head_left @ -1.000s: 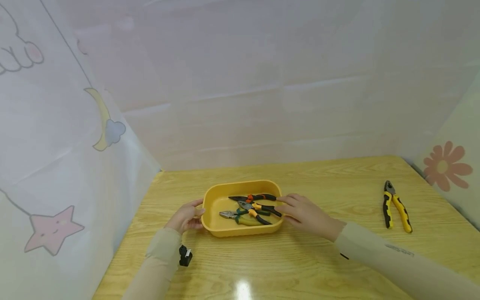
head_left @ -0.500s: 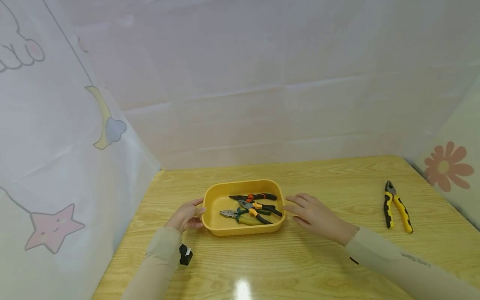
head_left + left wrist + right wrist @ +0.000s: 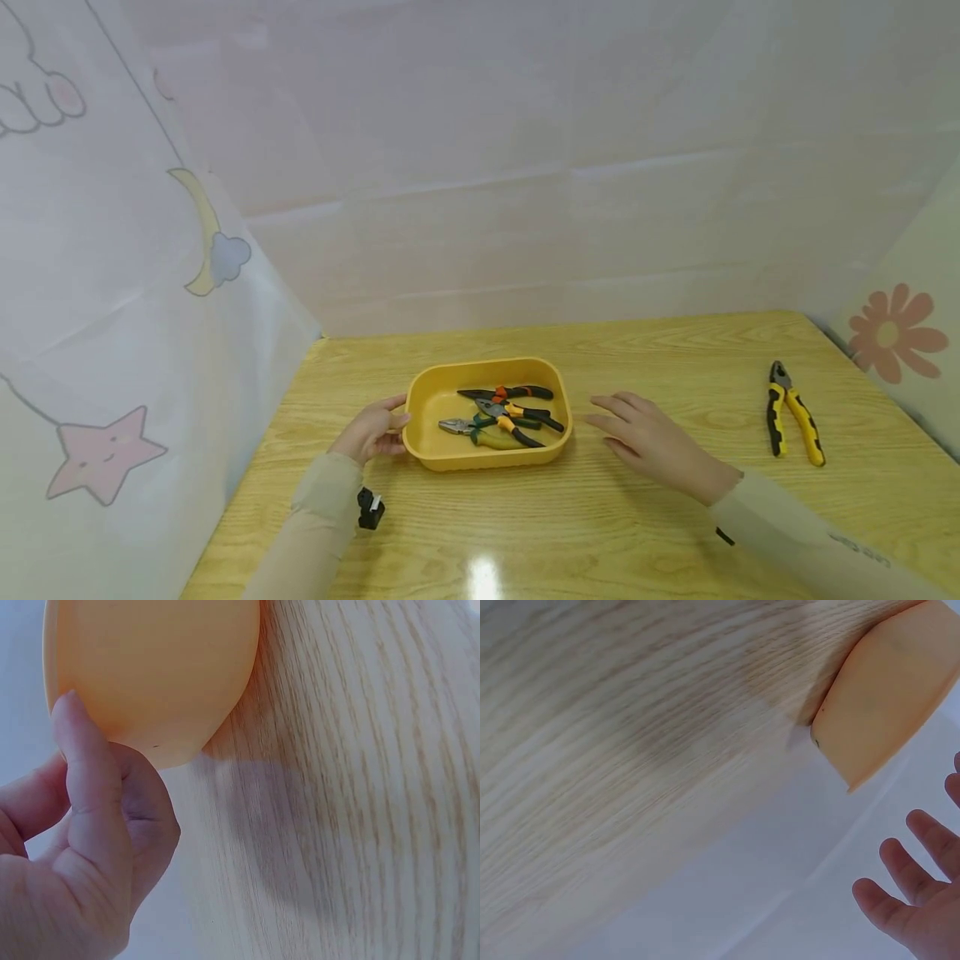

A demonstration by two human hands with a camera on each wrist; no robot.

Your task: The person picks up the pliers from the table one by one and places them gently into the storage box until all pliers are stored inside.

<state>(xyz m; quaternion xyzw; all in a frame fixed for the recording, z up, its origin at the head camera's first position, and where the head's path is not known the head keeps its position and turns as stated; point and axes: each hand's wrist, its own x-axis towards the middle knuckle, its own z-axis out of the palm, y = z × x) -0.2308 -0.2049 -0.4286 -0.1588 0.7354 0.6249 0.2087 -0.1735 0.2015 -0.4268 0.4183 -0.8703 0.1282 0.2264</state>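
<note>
A yellow plastic basin [image 3: 480,461] sits on the wooden table with several pliers in it. They include long-nose pliers [image 3: 531,392] with black and red handles, orange-and-black-handled pliers [image 3: 507,423] on top, and green-handled pliers [image 3: 495,439] partly covered by them. My left hand [image 3: 372,429] pinches the basin's left end, the thumb on the rim and the other fingers outside below it. Off the basin's right end, my right hand [image 3: 648,443] hovers with fingers spread and holds nothing. In the right wrist view its fingertips [image 3: 866,891] are apart from the basin.
Yellow-and-black pliers [image 3: 806,425] lie with handles spread near the right side of the wooden table [image 3: 675,358]. Pale printed sheets [image 3: 465,208] hang close along the table's back, left and right edges. A small black device [image 3: 370,508] shows beside the left wrist.
My right hand has left the basin's right rim and drawn back to the right. My left hand stays on the left end, and basin and pliers keep their places.
</note>
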